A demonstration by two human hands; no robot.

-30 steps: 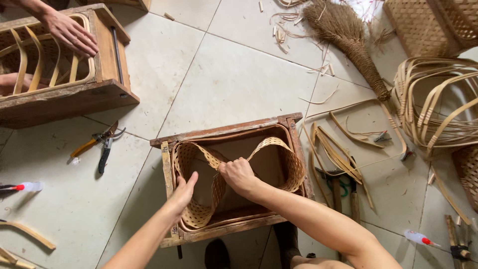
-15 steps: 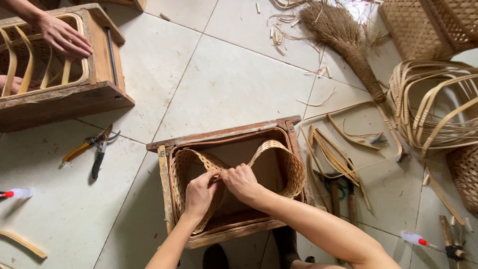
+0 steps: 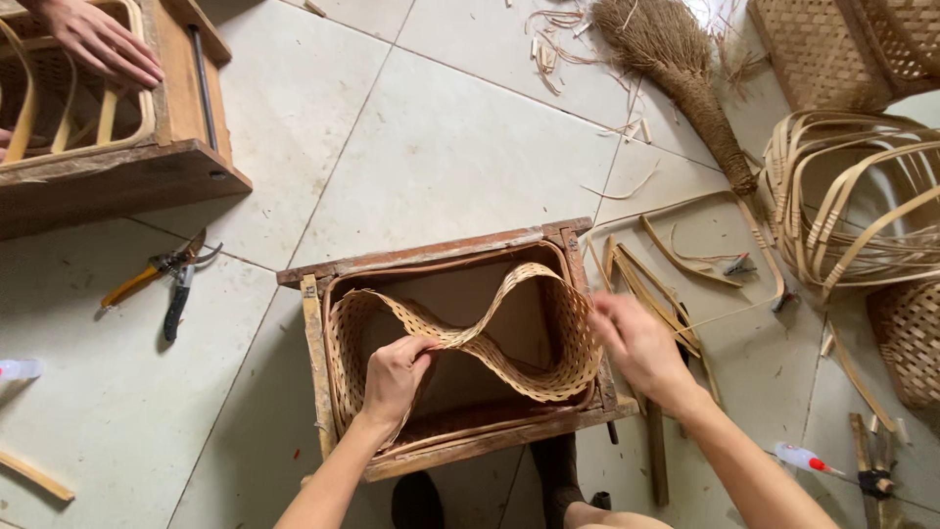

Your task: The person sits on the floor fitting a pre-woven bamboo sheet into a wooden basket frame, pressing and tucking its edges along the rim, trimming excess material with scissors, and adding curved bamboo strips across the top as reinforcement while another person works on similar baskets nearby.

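Two hands: left hand pinches woven strip; right hand seemingly beside it.

Woven strip lies in wooden frame; pruning shears left of it.

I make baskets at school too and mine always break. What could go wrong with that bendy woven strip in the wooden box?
The woven strip bows in a wave across the wooden frame. Only the left hand pinches it, so it might spring loose or kink at the sharp bend. The right hand sits at the frame's right edge beside loose bamboo slats, whose ends could poke or splinter fingers.
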